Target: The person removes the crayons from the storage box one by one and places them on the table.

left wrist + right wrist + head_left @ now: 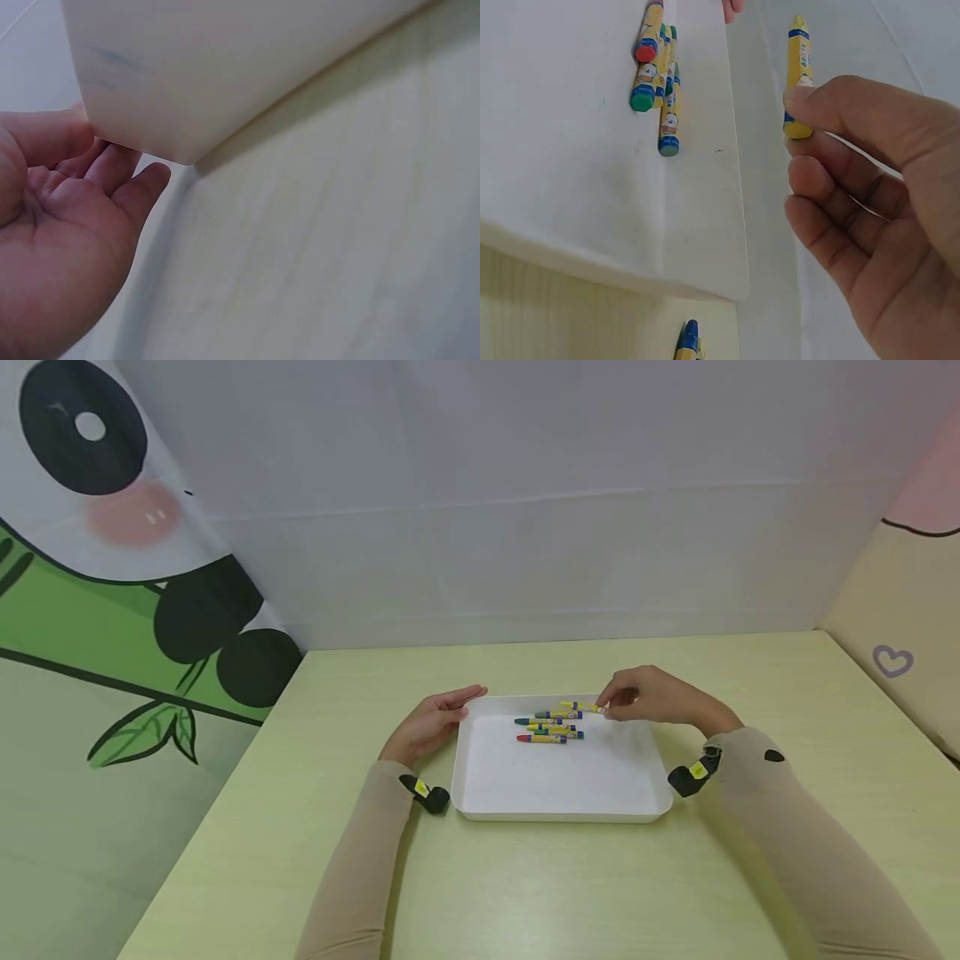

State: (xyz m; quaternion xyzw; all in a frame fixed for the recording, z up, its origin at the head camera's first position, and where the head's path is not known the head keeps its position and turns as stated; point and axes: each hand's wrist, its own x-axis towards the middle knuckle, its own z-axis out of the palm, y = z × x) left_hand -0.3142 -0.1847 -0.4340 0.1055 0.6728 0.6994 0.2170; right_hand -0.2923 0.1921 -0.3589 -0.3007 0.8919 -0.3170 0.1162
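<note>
My right hand (648, 697) pinches a yellow crayon (799, 64) between thumb and fingertips, above the far part of a white tray (555, 789). In the tray several crayons lie side by side: a red crayon (542, 739) is nearest the front, with yellow, green and blue-green ones behind it. Their wrappers are yellow with blue bands. At the tray's far left corner, my left hand (427, 727) holds the rim; in the left wrist view its thumb (56, 135) lies against the tray and the other fingers are partly hidden behind it.
A blue-tipped crayon (688, 341) lies outside the tray in the right wrist view, partly cut off. The tray rests on a pale wooden table (525, 889). A white cloth wall (525, 568) stands behind, with printed cartoon panels at the sides.
</note>
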